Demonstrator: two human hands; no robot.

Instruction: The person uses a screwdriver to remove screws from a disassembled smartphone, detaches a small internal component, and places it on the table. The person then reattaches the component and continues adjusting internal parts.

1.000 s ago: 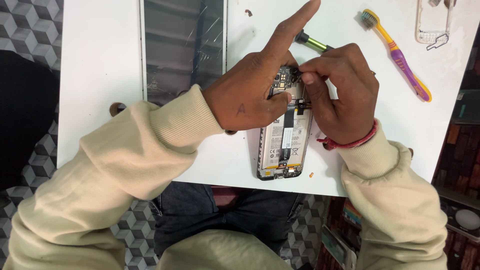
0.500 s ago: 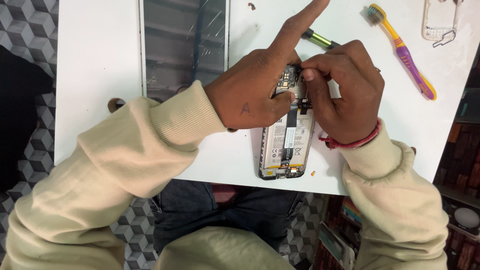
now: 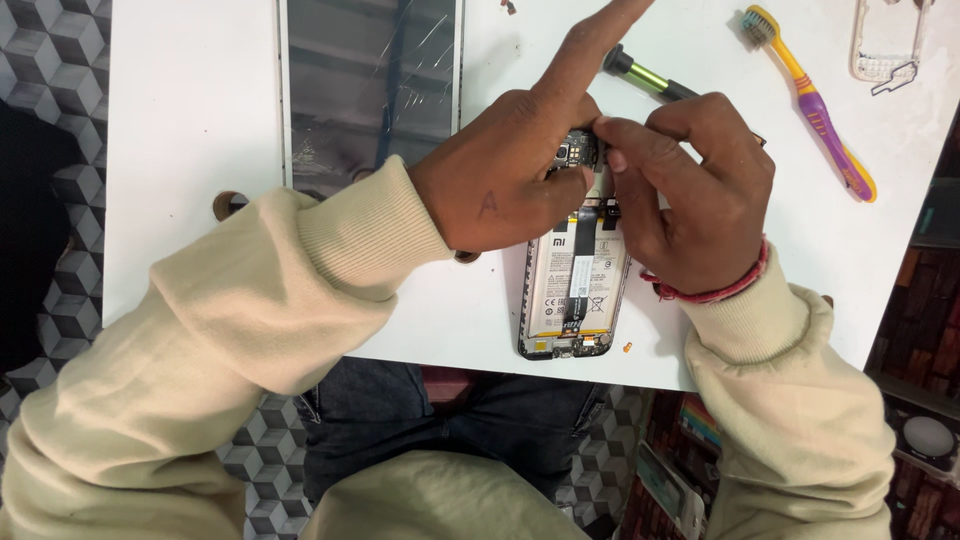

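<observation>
An opened phone (image 3: 575,285) lies back-up on the white table (image 3: 190,130), its battery and a black flex cable exposed. My left hand (image 3: 500,185) grips the phone's upper part, thumb pressed by the top edge and index finger pointing straight up and away. My right hand (image 3: 690,190) pinches a small dark circuit board (image 3: 577,152) at the phone's top end between thumb and fingertips. Both hands cover the upper third of the phone.
A cracked dark screen panel (image 3: 370,90) lies left of the hands. Behind them rests a black and green screwdriver (image 3: 645,77). A yellow and purple toothbrush (image 3: 815,110) and a white phone frame (image 3: 885,45) sit at the far right. A tiny screw (image 3: 627,347) lies near the table's front edge.
My right fingertips have shifted slightly on the small board at the phone's top. The left hand keeps its pose. The phone has not moved.
</observation>
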